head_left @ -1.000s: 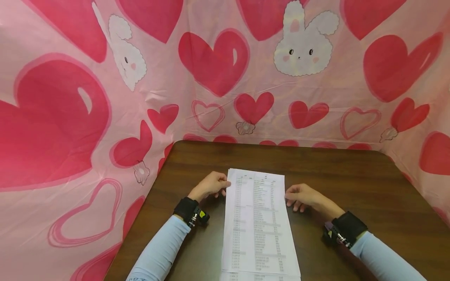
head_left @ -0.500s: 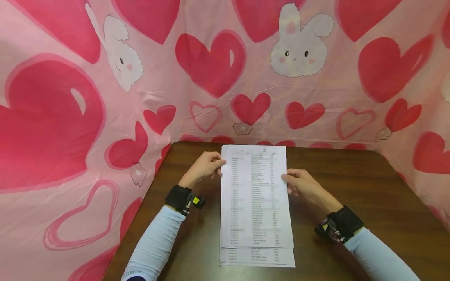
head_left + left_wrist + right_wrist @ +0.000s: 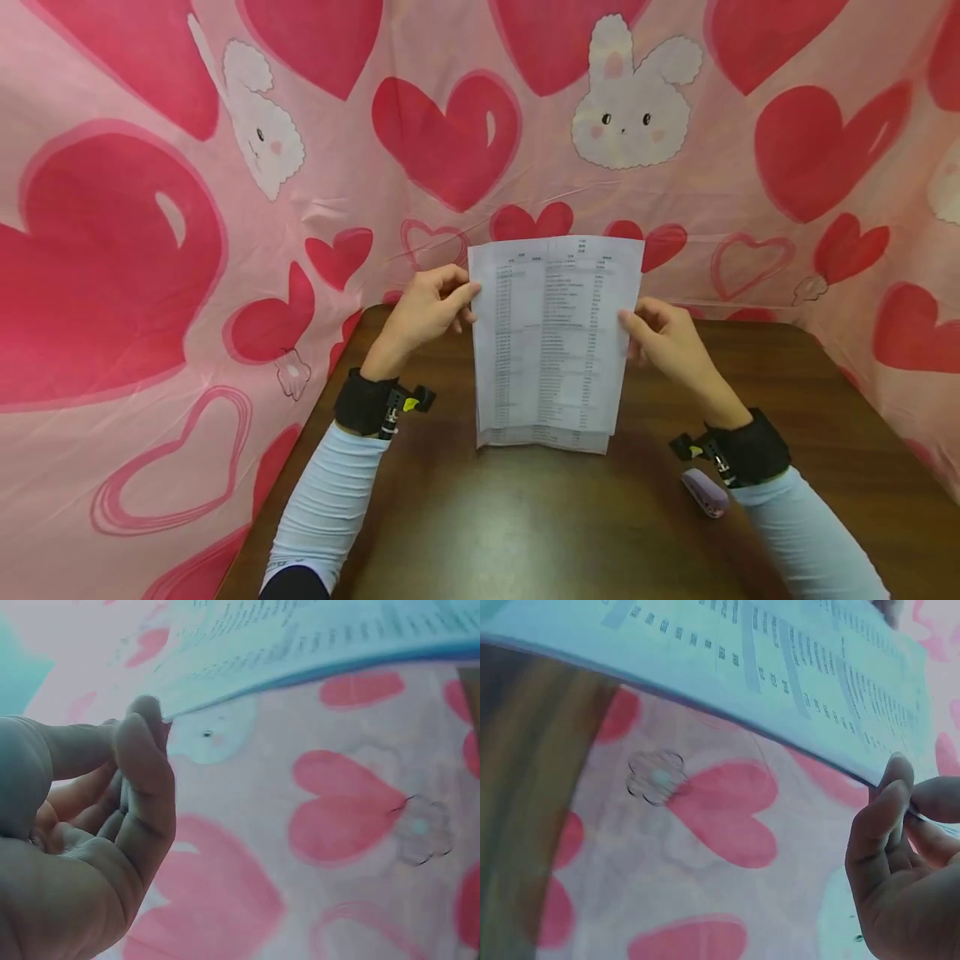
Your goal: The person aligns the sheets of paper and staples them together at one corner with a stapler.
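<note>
Printed sheets (image 3: 553, 342) stand upright on their bottom edge on the brown table (image 3: 525, 525), near its far side; a lilac stapler (image 3: 705, 492) lies nearest, beside the right wrist; left hand (image 3: 423, 312) pinches the stack's left edge, thumb in front; right hand (image 3: 667, 342) pinches the right edge likewise; behind, pink cloth (image 3: 150, 250) with red hearts and white bunnies.

A dark wooden table (image 3: 525, 533) is sitting in front of a pink cloth (image 3: 112, 250) that's showing red hearts and white bunnies. A little lilac stapler (image 3: 705, 492) is lying on the table's right side.
</note>
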Demonstrator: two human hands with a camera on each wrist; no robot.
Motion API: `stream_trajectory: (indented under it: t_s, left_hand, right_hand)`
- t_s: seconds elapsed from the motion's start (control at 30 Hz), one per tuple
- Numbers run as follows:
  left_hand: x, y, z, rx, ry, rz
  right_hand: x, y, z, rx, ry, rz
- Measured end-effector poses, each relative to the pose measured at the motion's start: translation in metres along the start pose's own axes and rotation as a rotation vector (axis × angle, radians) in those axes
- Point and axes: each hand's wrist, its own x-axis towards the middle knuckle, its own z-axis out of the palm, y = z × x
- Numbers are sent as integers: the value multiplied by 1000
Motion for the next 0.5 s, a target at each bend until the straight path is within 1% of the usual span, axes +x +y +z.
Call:
stream_trajectory:
  t_s: [0.07, 0.13, 0.23, 0.33, 0.5]
  left_hand:
    - [0, 7, -2, 32, 17, 30]
    - [1, 11, -4, 39, 35, 46]
    - [0, 12, -4, 41, 69, 56]
    - [-2, 8, -1, 36, 92, 50]
    - [-7, -2, 4, 35, 101, 15]
  right_hand:
    - [1, -11, 2, -51, 52, -53]
    - [1, -21, 5, -77, 107, -106]
    - [-3, -33, 13, -99, 185, -179]
    - [-7, -35, 23, -104, 251, -220]
    - [-10, -26, 37, -91, 303, -233]
